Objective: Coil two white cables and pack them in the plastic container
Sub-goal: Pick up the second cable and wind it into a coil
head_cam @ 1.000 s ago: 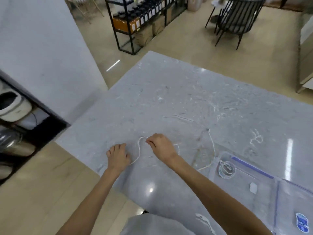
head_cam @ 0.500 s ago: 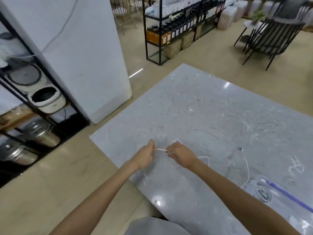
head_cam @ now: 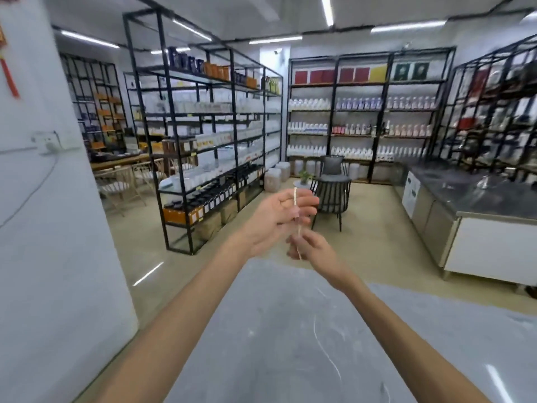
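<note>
Left hand (head_cam: 276, 219): we hold it up just above the view's centre, fingers stretched nearly straight toward 3 o'clock. The cable lies across them, and we cannot tell whether the thumb presses it.
Right hand (head_cam: 312, 253): at 5 o'clock of the left hand and just beside it, fingers curled, pinching the cable below the left fingers.
White cable (head_cam: 295, 199): in the air between our hands, running from 12 to 6 o'clock over the left fingers into the right-hand pinch. Blur hides how many turns it makes.
Table (head_cam: 261, 330): grey marble top at 6 o'clock, under our forearms.
Surroundings: black shelves (head_cam: 203, 141) at 10 o'clock, black chair (head_cam: 332, 196) at 1 o'clock behind the hands, steel counter (head_cam: 465, 205) at 3 o'clock.
</note>
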Available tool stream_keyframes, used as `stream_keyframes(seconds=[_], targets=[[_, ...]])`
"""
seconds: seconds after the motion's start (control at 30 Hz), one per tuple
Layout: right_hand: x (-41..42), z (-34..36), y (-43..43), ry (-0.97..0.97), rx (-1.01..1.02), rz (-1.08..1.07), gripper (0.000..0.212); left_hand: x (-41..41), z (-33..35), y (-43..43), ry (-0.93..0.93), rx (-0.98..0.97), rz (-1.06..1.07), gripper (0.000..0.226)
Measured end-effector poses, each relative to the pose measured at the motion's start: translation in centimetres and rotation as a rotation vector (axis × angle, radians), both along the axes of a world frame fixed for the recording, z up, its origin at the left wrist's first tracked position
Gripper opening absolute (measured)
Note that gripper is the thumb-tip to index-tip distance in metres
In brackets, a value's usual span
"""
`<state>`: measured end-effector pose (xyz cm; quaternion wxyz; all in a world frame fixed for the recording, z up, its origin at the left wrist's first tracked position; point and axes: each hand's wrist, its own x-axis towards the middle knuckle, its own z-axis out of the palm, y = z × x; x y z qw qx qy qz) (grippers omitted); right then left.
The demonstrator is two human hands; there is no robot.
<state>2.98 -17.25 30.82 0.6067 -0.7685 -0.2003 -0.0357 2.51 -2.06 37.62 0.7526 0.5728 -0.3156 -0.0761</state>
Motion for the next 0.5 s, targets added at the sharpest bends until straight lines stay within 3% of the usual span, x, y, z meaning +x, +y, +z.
stream_keyframes(seconds=[0.07, 0.13, 0.23, 0.3, 0.4, 0.5], targets=[[-1.9, -0.9, -0.8, 0.147, -0.028, 0.083, 0.027, 2.1, 1.9, -2.7, 0.047, -0.139, 0.063, 0.036], [-4.0, -1.6, -1.7, 0.166, -0.164, 0.105, 0.03, 3.7, 2.7, -4.5, 0.002, -0.062, 0.216, 0.036], [-6.2, 0.9, -4.2, -0.143, -0.522, -0.074, 0.027, 4.7, 1.8, -6.8, -0.239, 0.244, 0.428, 0.031], [-6.8, 4.9, -6.2, -0.427, -0.722, -0.28, 0.026, 4.0, 0.2, -8.0, -0.3, 0.261, 0.389, 0.026], [-6.6, 11.0, -9.4, -0.75, -0.761, -0.519, 0.02, 1.6, -1.0, -9.9, -0.351, 0.135, 0.249, 0.021], [-4.9, 14.5, -11.9, -0.874, -0.634, -0.588, 0.012, -0.5, -1.0, -12.3, -0.36, -0.026, 0.177, 0.035]])
